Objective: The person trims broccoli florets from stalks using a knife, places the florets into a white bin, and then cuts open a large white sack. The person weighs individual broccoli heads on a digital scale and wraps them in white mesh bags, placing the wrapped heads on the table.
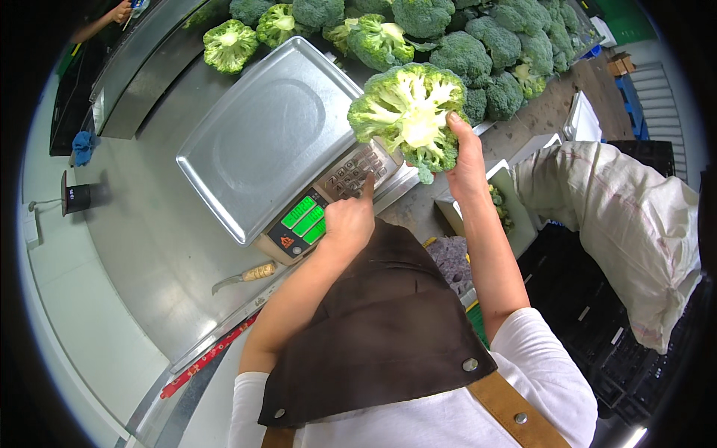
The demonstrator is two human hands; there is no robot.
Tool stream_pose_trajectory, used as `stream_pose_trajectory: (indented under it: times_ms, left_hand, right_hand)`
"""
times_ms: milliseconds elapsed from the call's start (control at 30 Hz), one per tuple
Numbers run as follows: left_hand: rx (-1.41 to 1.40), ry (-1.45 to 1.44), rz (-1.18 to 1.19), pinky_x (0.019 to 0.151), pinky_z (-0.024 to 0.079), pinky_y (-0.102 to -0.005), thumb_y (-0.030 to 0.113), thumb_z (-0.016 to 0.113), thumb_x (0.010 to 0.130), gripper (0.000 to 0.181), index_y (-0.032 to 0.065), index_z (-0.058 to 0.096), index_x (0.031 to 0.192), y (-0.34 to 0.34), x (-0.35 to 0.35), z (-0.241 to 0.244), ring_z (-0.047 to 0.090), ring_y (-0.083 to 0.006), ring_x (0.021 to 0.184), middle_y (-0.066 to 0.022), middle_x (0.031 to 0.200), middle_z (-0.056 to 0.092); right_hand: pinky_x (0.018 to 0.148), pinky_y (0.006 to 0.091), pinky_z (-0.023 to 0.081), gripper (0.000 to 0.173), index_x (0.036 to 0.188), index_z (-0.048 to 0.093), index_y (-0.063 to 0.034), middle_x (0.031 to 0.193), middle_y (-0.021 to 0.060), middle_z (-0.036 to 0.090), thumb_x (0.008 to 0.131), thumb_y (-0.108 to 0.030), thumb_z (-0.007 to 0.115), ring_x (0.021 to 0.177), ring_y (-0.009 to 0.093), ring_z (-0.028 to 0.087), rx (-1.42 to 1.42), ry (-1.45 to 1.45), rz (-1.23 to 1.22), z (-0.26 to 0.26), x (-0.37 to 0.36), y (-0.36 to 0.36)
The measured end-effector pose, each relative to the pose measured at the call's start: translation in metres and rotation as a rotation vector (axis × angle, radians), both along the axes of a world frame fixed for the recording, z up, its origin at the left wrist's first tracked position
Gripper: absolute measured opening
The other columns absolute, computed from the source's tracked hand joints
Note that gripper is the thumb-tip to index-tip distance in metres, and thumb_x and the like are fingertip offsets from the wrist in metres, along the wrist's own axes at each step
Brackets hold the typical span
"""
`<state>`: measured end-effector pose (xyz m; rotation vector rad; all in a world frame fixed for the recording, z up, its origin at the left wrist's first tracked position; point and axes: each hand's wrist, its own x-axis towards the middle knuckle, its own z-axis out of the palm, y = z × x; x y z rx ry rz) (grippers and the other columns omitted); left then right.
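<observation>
My right hand [468, 159] grips a large broccoli head [411, 115], its pale cut stem and branching underside turned up towards me. The thumb lies on the rim of the florets; most of the other fingers are hidden. It is held beside the bare metal pan [269, 129] of an electronic weighing scale. My left hand [350, 218] is empty, its index finger extended onto the scale's keypad [358, 171] and the other fingers curled. Next to that hand, the green display [304, 218] is lit. A curved knife [246, 276] with a wrapped handle rests below the scale.
Many broccoli heads [470, 56] are heaped behind the scale on the steel table [134, 213]. At right stand a white foam box [524, 238] with trimmings, a pale woven sack [622, 224] and black crates [582, 325]. Another person's hand [120, 12] shows at top left.
</observation>
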<state>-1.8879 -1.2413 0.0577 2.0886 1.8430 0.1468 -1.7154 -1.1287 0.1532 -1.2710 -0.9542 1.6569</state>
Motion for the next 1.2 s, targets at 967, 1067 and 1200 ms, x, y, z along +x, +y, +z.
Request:
stream_pose_trajectory:
  times_ms: [967, 1067, 1200]
  left_hand:
    - [0.219, -0.300, -0.759, 0.093, 0.039, -0.0576, 0.026, 0.059, 0.077, 0.026, 0.0097, 0.067, 0.095, -0.025, 0.123, 0.003, 0.044, -0.0320, 0.125, -0.0169, 0.134, 0.047]
    - [0.274, -0.403, -0.354, 0.086, 0.046, -0.0469, 0.008, 0.056, 0.076, 0.030, 0.0118, 0.064, 0.105, 0.001, 0.065, 0.027, 0.056, -0.0352, 0.105, -0.0158, 0.119, 0.056]
    - [0.315, -0.295, 0.073, 0.060, 0.051, -0.0357, 0.012, 0.076, 0.074, 0.034, 0.0061, 0.063, 0.105, 0.000, -0.018, 0.037, 0.063, -0.0246, 0.068, -0.0086, 0.078, 0.063]
  right_hand:
    - [0.057, 0.0378, 0.060, 0.061, 0.122, 0.051, -0.0002, 0.103, 0.0178, 0.066, 0.087, -0.050, 0.052, 0.085, 0.026, 0.070, -0.008, 0.046, 0.028, 0.033, 0.054, 0.019]
    - [0.037, 0.0277, 0.041, 0.048, 0.109, 0.054, -0.0020, 0.081, 0.0102, 0.067, 0.091, -0.046, 0.046, 0.061, 0.020, 0.067, 0.030, 0.087, -0.133, 0.027, 0.048, 0.008]
    - [0.038, 0.0280, 0.041, 0.049, 0.111, 0.053, -0.0010, 0.081, 0.0109, 0.067, 0.091, -0.046, 0.046, 0.060, 0.021, 0.066, -0.046, 0.079, -0.166, 0.017, 0.049, -0.010]
